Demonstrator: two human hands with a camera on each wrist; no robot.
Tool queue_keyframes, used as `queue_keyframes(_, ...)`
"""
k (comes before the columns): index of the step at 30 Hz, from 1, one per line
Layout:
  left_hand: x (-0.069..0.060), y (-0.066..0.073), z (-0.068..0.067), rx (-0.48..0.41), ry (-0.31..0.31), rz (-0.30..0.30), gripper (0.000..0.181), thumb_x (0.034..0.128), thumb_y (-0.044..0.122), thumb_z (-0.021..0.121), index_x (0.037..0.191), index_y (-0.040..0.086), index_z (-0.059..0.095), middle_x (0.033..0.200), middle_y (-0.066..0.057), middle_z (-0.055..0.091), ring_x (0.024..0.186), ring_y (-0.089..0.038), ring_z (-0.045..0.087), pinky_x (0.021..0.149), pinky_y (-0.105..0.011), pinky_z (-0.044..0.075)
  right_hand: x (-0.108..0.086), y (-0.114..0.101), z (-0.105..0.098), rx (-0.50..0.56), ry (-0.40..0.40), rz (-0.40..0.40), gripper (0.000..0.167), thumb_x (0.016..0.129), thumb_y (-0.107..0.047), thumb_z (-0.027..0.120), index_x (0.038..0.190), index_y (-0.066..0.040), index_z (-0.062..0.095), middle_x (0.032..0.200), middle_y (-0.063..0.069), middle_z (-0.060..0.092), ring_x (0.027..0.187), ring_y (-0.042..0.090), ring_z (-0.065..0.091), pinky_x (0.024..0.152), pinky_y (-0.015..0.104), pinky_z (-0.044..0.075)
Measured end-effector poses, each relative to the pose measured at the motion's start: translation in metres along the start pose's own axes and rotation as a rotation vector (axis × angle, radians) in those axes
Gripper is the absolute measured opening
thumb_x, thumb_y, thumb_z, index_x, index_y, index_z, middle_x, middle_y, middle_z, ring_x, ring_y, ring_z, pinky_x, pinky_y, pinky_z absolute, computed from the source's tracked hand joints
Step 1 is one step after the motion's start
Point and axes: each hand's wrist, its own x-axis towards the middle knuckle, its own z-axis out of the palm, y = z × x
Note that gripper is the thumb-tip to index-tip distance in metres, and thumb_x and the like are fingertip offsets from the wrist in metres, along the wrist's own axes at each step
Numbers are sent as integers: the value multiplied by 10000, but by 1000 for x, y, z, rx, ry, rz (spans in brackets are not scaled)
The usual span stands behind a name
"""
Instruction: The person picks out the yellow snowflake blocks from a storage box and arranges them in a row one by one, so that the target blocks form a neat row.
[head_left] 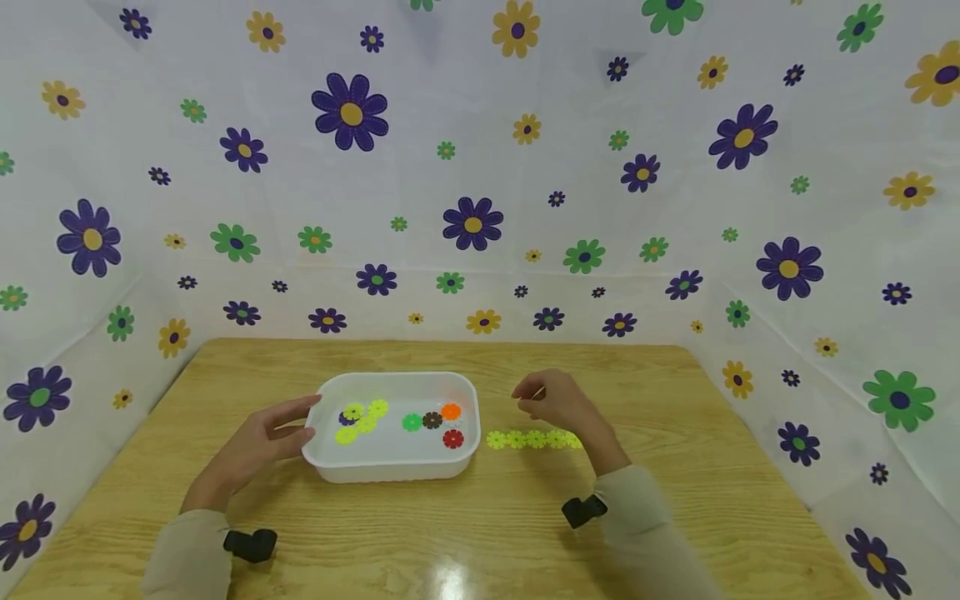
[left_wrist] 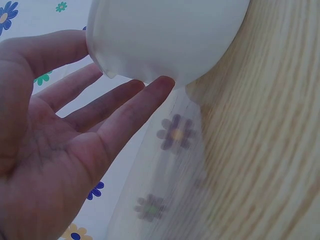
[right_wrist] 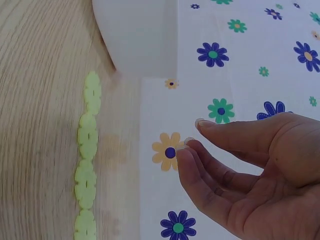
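Observation:
A white plastic tray (head_left: 390, 462) stands left of centre on the wooden table. Inside it lie several yellow flower-shaped discs (head_left: 366, 423), a green disc (head_left: 412, 422), a brown disc (head_left: 432, 420), an orange disc (head_left: 451, 412) and a red disc (head_left: 453, 438). My left hand (head_left: 251, 446) touches the tray's left end, its extended fingertips against the outer wall (left_wrist: 165, 40). To the right runs a row of joined yellow discs (head_left: 525, 439). Over this row hovers my right hand (head_left: 562, 408), fingers loosely bent, with a gap between thumb and forefinger (right_wrist: 250, 170) and nothing held.
The wood-grain table (head_left: 420, 533) reaches back to a white sheet (head_left: 420, 183) printed with flowers, which also rises along both sides. Each wrist wears a small black device, one by the left sleeve (head_left: 187, 554) and one by the right sleeve (head_left: 645, 517).

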Motion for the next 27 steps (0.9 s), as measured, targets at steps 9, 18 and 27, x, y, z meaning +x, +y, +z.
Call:
queue_keyframes(9,-1,-1,-1,-10,0,-27,652,1032,283,633,1594,81,374,1652,-294,306,1418,-561,445,1066,-581,534,11,-28,20,27,-29,-1,128,957,-47,703,1071,-30,760,984,84,728,783,144,672,726,281,629)
queue_keyframes(18,0,0,-1,-12,-3,-28,654,1035,294,628,1601,95,367,1654,-287,305,1415,-552,453,1067,-583,533,21,-50,37,18,-63,-73,124,945,-50,719,1055,-30,772,992,91,736,791,155,647,730,255,618)
queue_keyframes(27,0,-2,-1,2,4,-33,654,1032,306,634,1598,104,376,1654,-285,309,1411,-552,459,1059,-581,539,29,-67,56,61,-127,-149,114,941,-25,707,1038,-4,762,992,120,747,760,146,653,718,237,604)
